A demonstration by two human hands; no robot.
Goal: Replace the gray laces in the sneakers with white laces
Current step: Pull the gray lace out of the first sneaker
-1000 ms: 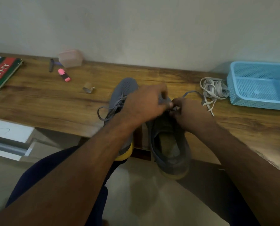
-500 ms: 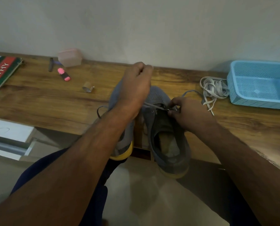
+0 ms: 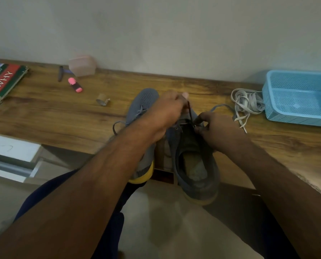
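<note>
Wooden desk [image 3: 43, 116]: right sneaker [image 3: 195, 165] under both hands; left hand [image 3: 167, 111] pinches gray lace [image 3: 190, 113] taut, right hand [image 3: 217, 128] pinches eyelet edge.

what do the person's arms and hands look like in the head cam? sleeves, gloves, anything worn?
Both forearms are bare as far as the frame shows: no sleeves. The left hand and right hand wear no gloves, and no watch, band or ring is visible. No markings stand out. Dark navy clothing shows below the left forearm, apparently on the legs.

Dim indoor light, soft blur, wide-angle edge distortion
</note>
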